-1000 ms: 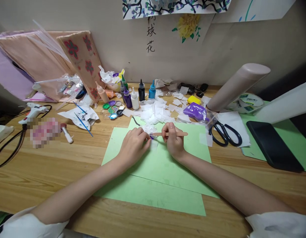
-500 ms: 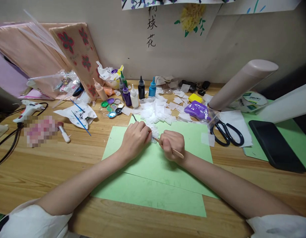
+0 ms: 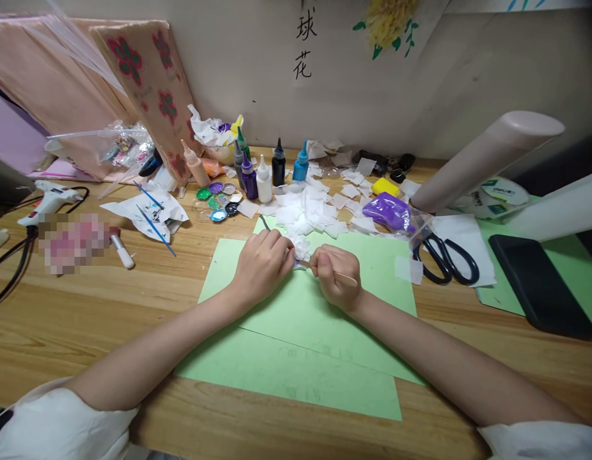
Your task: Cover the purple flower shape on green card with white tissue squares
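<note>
My left hand [image 3: 263, 263] is closed at the edge of a ruffled white paper flower [image 3: 300, 246], with its fingertips hidden behind the knuckles. A thin dark stem [image 3: 264, 222] shows just beyond that hand. My right hand [image 3: 337, 276] is wrapped round a flat wooden craft stick [image 3: 346, 280]. The stick's far tip reaches the lower edge of the flower, beside my left fingers, where a little purple shows. Both hands are over the green paper sheets [image 3: 296, 358].
Cut white paper squares [image 3: 305, 207] lie heaped beyond the flower. Behind stand paint bottles [image 3: 264, 182] and a small palette [image 3: 219, 203]. Purple clay [image 3: 388, 212], black-handled scissors [image 3: 444, 259] and a phone [image 3: 540, 287] are on the right. A glue gun [image 3: 49, 201] and brushes [image 3: 156, 231] lie left.
The camera view has tilted down slightly and shifted left. The stick's tip has moved a little closer to my left fingers, at the flower's lower edge. Both hands keep their grips.
</note>
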Demonstrator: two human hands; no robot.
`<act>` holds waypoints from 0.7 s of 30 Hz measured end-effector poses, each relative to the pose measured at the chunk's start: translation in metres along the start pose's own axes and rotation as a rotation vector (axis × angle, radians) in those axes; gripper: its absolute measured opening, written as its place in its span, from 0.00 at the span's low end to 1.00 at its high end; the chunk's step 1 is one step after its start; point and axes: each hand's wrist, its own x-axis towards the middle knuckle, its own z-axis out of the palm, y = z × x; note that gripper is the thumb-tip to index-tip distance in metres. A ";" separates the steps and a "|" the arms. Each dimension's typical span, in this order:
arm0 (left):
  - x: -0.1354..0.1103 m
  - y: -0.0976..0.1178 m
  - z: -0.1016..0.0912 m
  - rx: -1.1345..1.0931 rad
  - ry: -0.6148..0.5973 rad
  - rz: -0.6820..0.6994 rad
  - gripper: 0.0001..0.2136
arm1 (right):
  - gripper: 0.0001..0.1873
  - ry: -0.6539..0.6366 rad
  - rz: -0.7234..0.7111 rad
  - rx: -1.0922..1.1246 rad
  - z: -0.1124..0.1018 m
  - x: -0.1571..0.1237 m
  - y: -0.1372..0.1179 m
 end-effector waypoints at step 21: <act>-0.005 0.001 0.003 -0.130 0.004 -0.089 0.06 | 0.26 0.127 0.214 0.259 -0.002 -0.007 -0.004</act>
